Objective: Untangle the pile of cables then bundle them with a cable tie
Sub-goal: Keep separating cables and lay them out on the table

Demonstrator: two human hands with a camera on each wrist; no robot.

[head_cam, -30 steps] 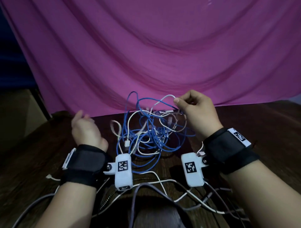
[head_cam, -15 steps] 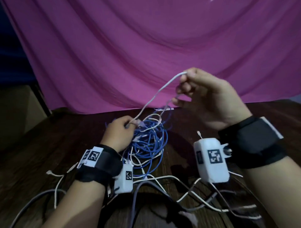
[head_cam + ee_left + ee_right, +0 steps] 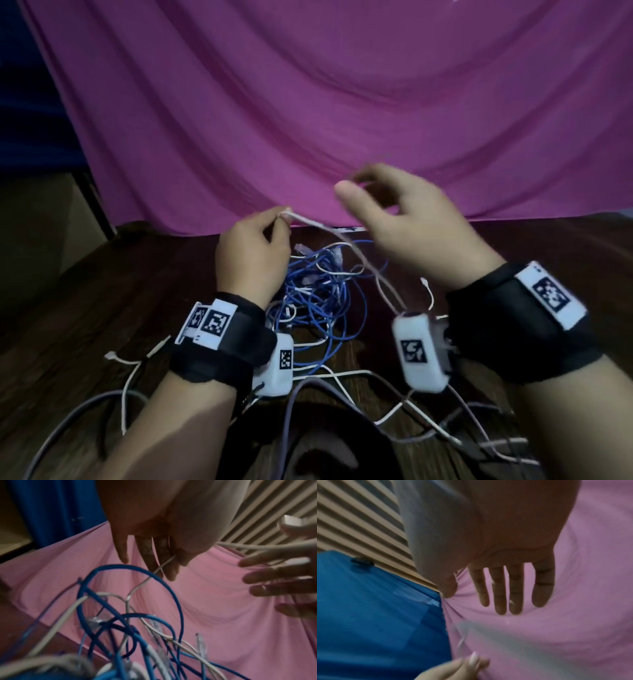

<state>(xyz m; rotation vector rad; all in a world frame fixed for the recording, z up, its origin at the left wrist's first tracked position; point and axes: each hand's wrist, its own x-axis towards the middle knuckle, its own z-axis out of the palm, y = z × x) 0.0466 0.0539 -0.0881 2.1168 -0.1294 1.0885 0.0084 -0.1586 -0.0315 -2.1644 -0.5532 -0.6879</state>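
A tangled pile of cables [image 3: 318, 291], blue loops knotted through thin white leads, is seen on the dark wooden table [image 3: 102, 308] just in front of a draped magenta cloth [image 3: 342, 102], between two wrists fitted with black straps and white tagged camera units. One white cable [image 3: 308, 221] is pinched at the fingertips of the left hand [image 3: 253, 253] and lifted clear of the heap; in the left wrist view the same strand [image 3: 154, 573] is caught between thumb and fingers and runs down into the blue loops [image 3: 130, 601]. The right hand [image 3: 404, 226] is held above the pile with fingers spread and relaxed, and nothing is gripped by it; in the right wrist view its fingers [image 3: 500, 591] are extended against the cloth. The cables are judged light, limp and springy, likely to snag at their clear plastic plugs [image 3: 200, 645] rather than slide free, so a strand is best taken near a free end and fed back through the loops, not tugged. No cable tie can be made out anywhere. The right hand is blurred by motion, the underside of the heap is hidden, and it cannot be told whether the white leads trailing at the near table edge [image 3: 394, 411] belong to the pile or to the wrist cameras.
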